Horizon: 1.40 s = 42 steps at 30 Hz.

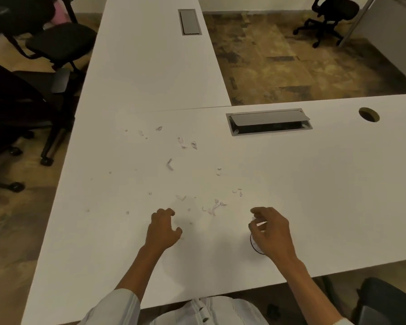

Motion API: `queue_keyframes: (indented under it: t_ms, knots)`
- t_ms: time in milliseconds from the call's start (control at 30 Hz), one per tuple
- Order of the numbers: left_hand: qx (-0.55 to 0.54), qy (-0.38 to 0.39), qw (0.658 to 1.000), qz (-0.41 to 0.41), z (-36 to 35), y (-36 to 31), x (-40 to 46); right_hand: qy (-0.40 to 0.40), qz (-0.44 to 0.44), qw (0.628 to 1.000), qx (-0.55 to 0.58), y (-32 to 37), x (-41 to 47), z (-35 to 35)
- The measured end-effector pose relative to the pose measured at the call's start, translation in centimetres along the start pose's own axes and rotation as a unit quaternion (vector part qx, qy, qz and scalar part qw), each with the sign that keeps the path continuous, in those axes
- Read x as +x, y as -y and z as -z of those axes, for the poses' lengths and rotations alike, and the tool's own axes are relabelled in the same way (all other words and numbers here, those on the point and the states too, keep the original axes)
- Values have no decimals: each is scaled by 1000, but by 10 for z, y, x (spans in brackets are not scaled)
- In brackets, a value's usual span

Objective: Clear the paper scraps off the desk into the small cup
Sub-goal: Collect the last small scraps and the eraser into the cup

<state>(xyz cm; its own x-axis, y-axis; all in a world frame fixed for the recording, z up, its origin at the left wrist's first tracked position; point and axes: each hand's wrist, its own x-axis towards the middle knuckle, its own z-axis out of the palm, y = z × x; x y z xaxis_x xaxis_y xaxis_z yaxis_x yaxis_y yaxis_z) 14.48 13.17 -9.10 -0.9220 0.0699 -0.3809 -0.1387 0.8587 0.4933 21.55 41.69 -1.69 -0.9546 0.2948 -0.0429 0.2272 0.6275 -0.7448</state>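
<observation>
Several small pale paper scraps (215,206) lie scattered over the white desk (314,184), from the far left to just beyond my hands. My right hand (271,232) hovers over the small cup (256,246), which shows only as a dark rim under the palm. Its fingers pinch a few white scraps directly above the cup. My left hand (164,228) rests on the desk to the left, fingers loosely curled and apart, holding nothing I can see.
A cable hatch (268,121) with a raised grey lid and a round grommet hole (369,114) sit at the desk's far side. A second desk (150,55) joins at the back. Black office chairs (45,55) stand at the left.
</observation>
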Motion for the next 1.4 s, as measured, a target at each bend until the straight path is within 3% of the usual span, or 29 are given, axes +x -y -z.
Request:
queue_keyframes:
  t_ms: [100,200,300,433,633,800,967,1033,1267,1400]
  knots:
    - [39,1,994,106,5,35,-5,111,-88,989,37,7,10,-57]
    - [71,13,986,149,6,62,-8,197,-180,961,-79,0,29,-106]
    - [67,2,983,171,11,88,-9,193,-235,936,-178,-11,43,-131]
    - [82,-30,978,190,34,125,-4,175,-263,921,-228,-19,46,-153]
    - [32,-58,976,208,61,163,6,169,-205,931,-250,0,33,-199]
    - [7,-58,975,214,70,180,20,216,-47,953,-205,22,20,-223]
    - [16,-11,977,211,70,205,46,96,27,985,-139,30,71,-216]
    - [16,-10,977,212,77,207,58,93,30,986,-138,31,110,-211]
    - [-10,-52,983,176,110,215,124,168,117,948,-243,64,270,-224]
    - [-32,-72,983,166,109,205,150,218,229,896,-313,117,328,-268]
